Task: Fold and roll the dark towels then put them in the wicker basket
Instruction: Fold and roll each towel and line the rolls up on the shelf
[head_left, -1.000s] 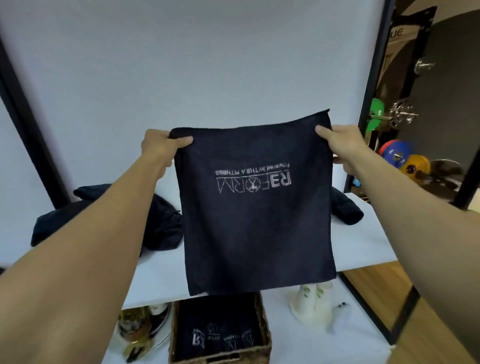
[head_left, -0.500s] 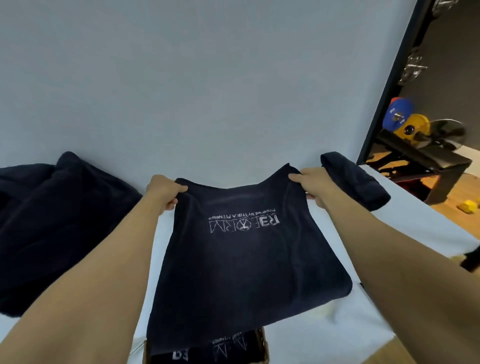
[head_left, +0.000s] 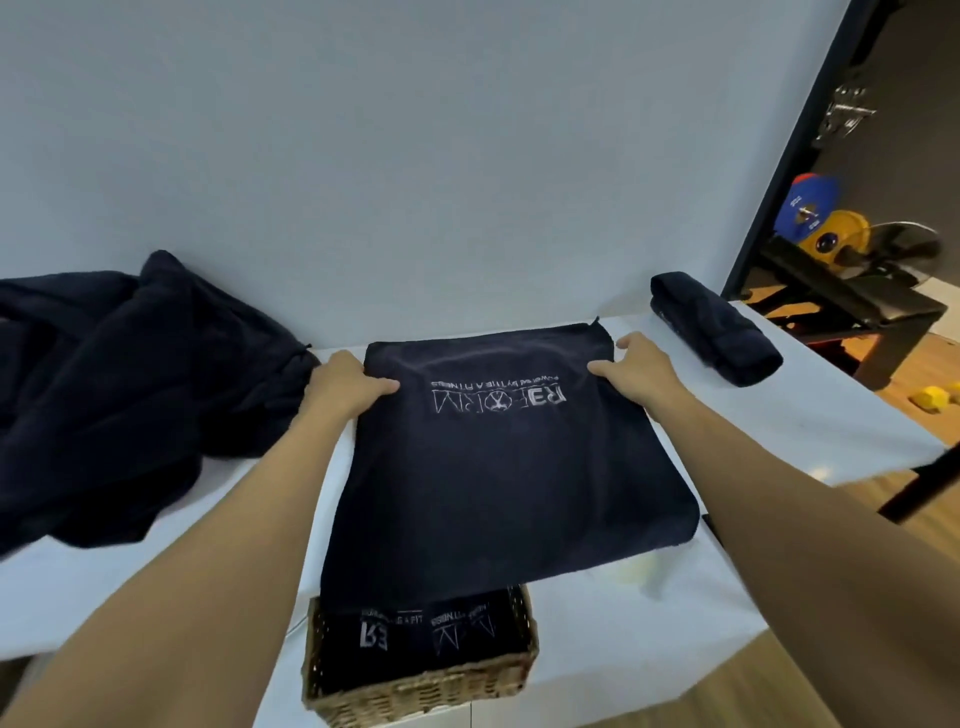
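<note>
A dark folded towel (head_left: 498, 467) with a pale logo lies spread on the white table (head_left: 810, 415), its near edge hanging over the front. My left hand (head_left: 345, 387) grips its far left corner, thumb on top. My right hand (head_left: 636, 366) holds the far right corner, thumb on the cloth. Below the table's front edge stands the wicker basket (head_left: 421, 691) with rolled dark towels (head_left: 415, 634) inside. A rolled dark towel (head_left: 714, 327) lies at the table's far right.
A heap of loose dark towels (head_left: 119, 384) covers the table's left part. A pale wall rises right behind the table. A black frame post (head_left: 789, 156) and coloured weight plates (head_left: 826, 218) stand at the right over a wooden floor.
Both hands have brought the towel down from hanging upright in the air to lying flat on the table. The view has tilted downward.
</note>
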